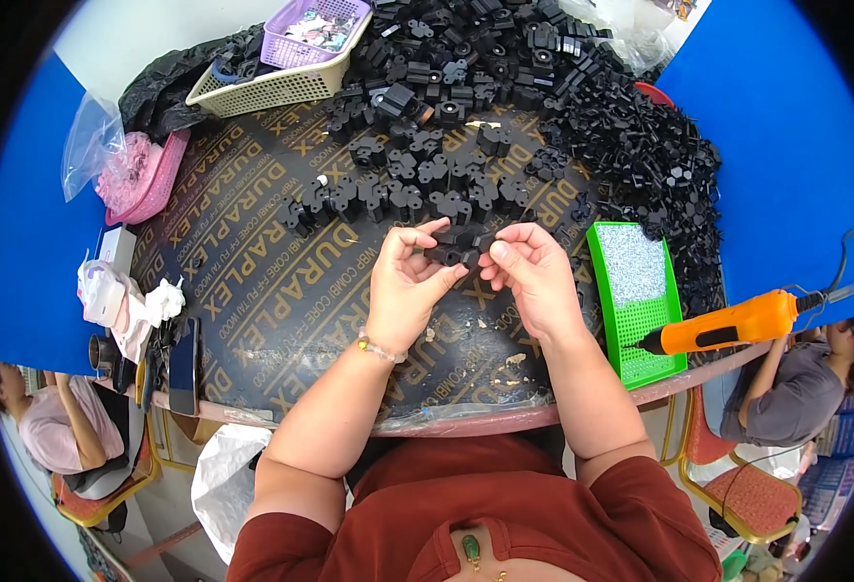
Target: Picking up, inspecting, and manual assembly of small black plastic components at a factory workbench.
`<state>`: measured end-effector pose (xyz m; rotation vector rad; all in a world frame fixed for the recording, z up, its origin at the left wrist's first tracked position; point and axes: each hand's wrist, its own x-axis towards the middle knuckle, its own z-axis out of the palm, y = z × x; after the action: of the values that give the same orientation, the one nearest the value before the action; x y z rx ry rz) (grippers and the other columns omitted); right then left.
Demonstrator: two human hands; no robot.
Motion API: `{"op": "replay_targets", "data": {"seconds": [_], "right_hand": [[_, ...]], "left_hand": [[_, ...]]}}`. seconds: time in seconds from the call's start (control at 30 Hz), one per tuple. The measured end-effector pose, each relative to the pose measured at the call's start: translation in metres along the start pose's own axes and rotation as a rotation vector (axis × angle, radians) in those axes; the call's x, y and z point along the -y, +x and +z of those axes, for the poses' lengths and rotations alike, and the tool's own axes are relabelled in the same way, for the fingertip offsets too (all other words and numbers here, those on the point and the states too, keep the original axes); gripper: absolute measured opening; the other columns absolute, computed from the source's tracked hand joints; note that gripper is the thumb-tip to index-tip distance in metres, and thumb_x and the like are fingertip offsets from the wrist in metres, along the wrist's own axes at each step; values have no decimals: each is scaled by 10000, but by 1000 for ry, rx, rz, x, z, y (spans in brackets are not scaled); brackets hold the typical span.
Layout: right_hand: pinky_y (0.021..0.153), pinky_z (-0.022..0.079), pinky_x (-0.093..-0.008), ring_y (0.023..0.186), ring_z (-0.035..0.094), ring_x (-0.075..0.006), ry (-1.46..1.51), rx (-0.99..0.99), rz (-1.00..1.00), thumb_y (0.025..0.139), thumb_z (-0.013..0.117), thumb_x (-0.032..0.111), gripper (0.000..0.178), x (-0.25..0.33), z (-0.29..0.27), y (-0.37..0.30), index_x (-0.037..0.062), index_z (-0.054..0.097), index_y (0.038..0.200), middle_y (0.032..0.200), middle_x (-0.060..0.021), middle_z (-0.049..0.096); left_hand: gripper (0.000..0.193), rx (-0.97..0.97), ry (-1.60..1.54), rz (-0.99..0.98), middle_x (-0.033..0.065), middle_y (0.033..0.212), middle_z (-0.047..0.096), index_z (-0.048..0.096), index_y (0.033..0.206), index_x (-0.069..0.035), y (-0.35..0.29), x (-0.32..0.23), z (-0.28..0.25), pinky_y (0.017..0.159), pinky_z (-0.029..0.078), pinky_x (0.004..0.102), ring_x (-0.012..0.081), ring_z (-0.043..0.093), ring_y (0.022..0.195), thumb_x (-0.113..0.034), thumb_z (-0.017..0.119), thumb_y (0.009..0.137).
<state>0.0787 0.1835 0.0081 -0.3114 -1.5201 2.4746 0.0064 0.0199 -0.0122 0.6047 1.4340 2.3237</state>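
Note:
Over the middle of the table, my left hand [403, 286] is closed on a black plastic housing [453, 252], held between thumb and fingers. My right hand [541, 281] pinches a small black plastic piece [483, 242] against the housing's right side; my fingers partly cover the spot where they meet. Just beyond my hands stand several similar black housings [408, 201] in loose rows. Right of my right hand lies a green perforated tray [597, 291] with small silvery screws [638, 262] in its far half.
An orange electric screwdriver [728, 325] hangs tip-down over the tray's near end. Heaps of black housings [456, 58] and small black pieces [650, 165] fill the far right. Baskets [262, 95] stand far left; a phone [184, 364] and tools lie near left. Two other people sit nearby.

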Motion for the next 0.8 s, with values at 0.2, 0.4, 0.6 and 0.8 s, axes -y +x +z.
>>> {"op": "replay_targets", "data": {"seconds": [0.2,0.4,0.6,0.8], "right_hand": [[634,493,-239,711,642,-129,-90,21,11,918,683,94,170,0,5,-2,43,587,1048,864,-88,704],[635,489,-231,708,638,-125,89,53,35,915,685,85,174,4,4,-4,42,588,1053,872,-94,704],[639,490,-231,711,636,-120,37,25,-8,921,676,80,162,2,3,-3,40,584,1047,877,-97,706],[637,483,-224,712,630,-111,-28,34,-20,926,675,89,155,1,6,-4,49,565,1028,856,-79,700]], "left_hand": [[390,4,-8,-9,185,1416,461,437,1084,-45,1,0,-3,925,551,318,203,612,1119,165,626,816],[398,27,-38,-14,189,1416,461,437,1082,-49,1,-2,-2,935,546,315,193,612,1105,164,638,813],[404,19,-5,7,191,1416,457,434,1079,-42,-1,-2,0,930,560,321,200,615,1102,153,670,815],[401,-4,0,6,194,1428,446,430,1083,-36,-3,-6,2,922,571,343,235,615,1133,179,636,814]]}}
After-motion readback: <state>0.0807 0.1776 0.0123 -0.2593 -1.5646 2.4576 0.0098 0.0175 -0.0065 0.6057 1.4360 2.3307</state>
